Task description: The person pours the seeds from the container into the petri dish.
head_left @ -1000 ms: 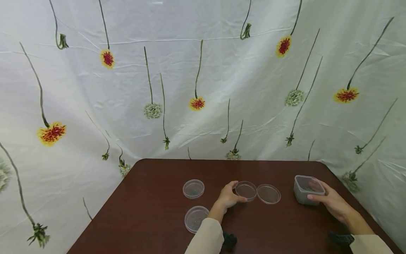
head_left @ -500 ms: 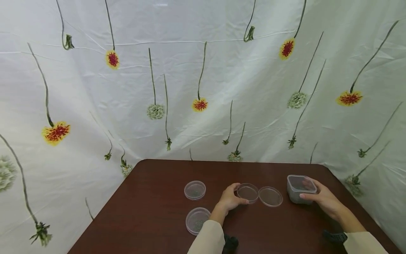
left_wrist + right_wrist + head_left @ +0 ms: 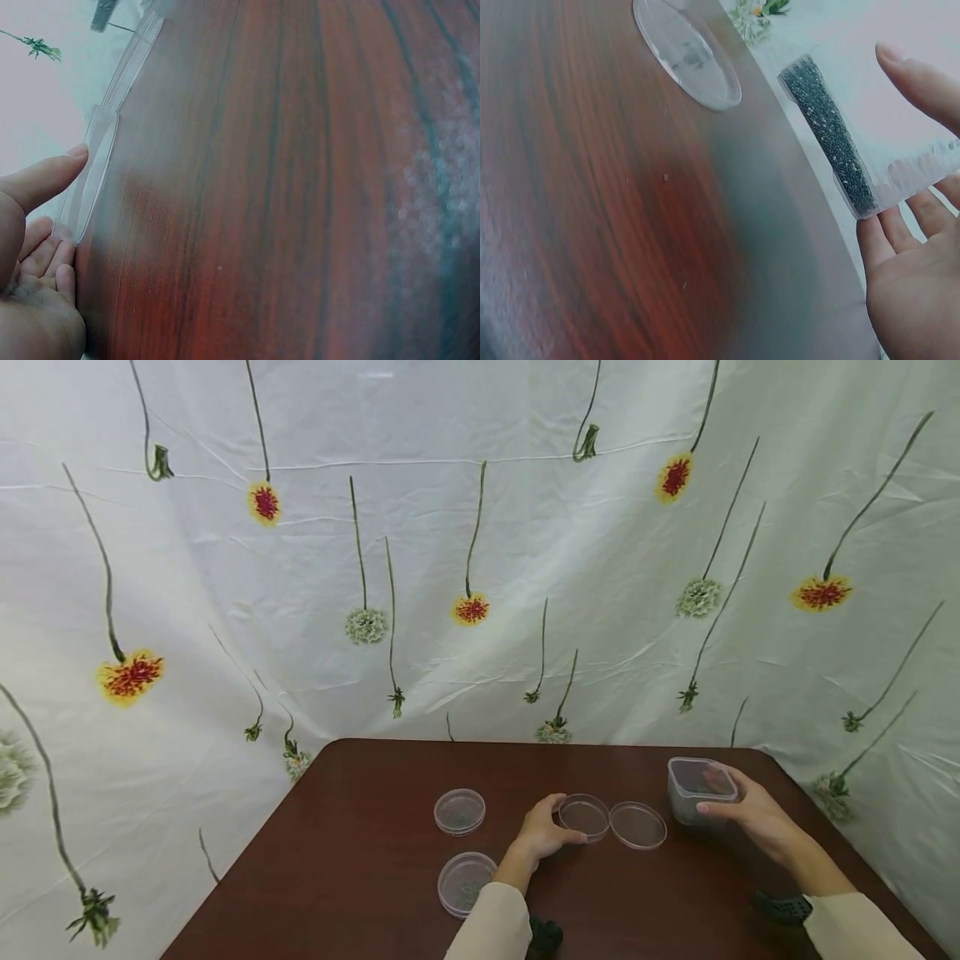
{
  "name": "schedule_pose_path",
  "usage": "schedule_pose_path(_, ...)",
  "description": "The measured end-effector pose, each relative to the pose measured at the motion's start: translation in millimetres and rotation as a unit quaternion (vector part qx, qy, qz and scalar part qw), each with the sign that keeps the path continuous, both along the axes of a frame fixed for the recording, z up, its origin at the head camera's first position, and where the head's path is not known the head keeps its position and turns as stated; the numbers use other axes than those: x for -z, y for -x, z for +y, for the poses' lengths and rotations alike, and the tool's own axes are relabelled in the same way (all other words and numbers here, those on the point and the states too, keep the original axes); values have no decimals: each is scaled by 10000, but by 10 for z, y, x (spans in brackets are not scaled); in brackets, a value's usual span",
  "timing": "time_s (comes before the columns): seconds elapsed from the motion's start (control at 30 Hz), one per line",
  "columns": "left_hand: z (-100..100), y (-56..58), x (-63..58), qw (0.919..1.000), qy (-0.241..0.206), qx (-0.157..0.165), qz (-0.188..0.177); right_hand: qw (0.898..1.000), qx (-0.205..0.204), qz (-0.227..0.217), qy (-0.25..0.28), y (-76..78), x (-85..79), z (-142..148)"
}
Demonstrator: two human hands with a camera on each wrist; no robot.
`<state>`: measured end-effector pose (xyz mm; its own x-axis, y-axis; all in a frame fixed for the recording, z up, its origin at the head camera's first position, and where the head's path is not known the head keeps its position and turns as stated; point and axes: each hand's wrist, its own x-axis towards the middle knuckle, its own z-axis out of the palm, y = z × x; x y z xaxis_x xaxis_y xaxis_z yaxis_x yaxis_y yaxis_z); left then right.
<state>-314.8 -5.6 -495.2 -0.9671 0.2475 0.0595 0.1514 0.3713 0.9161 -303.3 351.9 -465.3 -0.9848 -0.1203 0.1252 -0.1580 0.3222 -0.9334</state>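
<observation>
My left hand (image 3: 543,831) holds a clear round petri dish (image 3: 584,817) by its sides, thumb at the near edge and fingers at the far edge. In the left wrist view the dish (image 3: 94,169) stands on the table between thumb and fingers. Right beside it lies another clear round dish or lid (image 3: 638,825). My right hand (image 3: 757,818) grips a clear square plastic tub (image 3: 684,802) from its right side. A layer of small dark grains (image 3: 829,135) covers the tub's bottom. The tub is raised off the tabletop and roughly level.
Two more petri dishes stand to the left, a far dish (image 3: 459,812) and a near dish (image 3: 467,883), which seems to hold some small specks. The brown wooden table (image 3: 360,835) ends at a white flower-printed cloth (image 3: 420,552) behind.
My right hand has moved left with the tub and lifted it, nearer to the round dishes. The left hand stays on its petri dish. The camera view has shifted slightly.
</observation>
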Motion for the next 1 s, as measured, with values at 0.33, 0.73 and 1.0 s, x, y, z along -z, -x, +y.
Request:
schedule_pose_path(0.33, 0, -6, -9, 10000, -12, -25, -39, 9990, -68, 90, -426, 104, -133, -213)
schedule_pose_path(0.73, 13, 29, 13, 9999, 17, -88, -61, 9973, -46, 347, -649, 173, -309, -513)
schedule_pose_path(1.0, 11, 43, 25, 9999, 53, -80, -121, 9945, -131, 604, -847, 199, -338, -710)
